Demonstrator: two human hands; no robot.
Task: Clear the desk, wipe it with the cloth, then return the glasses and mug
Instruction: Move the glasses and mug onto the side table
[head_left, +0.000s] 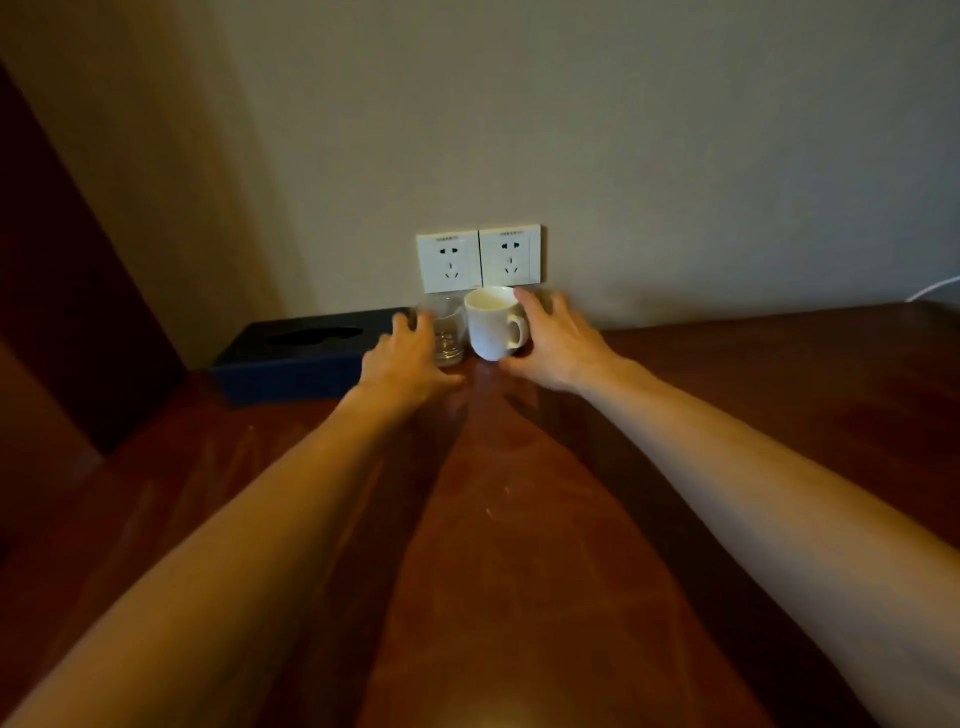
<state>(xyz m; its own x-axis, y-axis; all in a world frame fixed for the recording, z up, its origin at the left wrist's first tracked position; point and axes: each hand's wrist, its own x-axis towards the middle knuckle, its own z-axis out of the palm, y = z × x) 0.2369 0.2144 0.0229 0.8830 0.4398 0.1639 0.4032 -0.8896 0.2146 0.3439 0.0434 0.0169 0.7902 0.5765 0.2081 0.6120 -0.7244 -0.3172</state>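
Note:
A white mug (491, 325) stands at the back of the dark wooden desk (519, 519), below the wall sockets, with its handle turned right. Just left of it is a clear glass (448, 332). My left hand (402, 358) wraps this glass, fingers on its left side and thumb in front of its base. My right hand (556, 340) reaches in just right of the mug, behind its handle, with one fingertip by the rim. A faint glass rim (543, 296) shows between those fingers; the rest is hidden. No cloth is in view.
A dark blue tissue box (291, 358) lies on the desk left of the glass, against the wall. Two white wall sockets (478, 257) sit right above the mug. A white cable (935, 288) comes in at the far right. The desk's left edge drops off by a dark panel.

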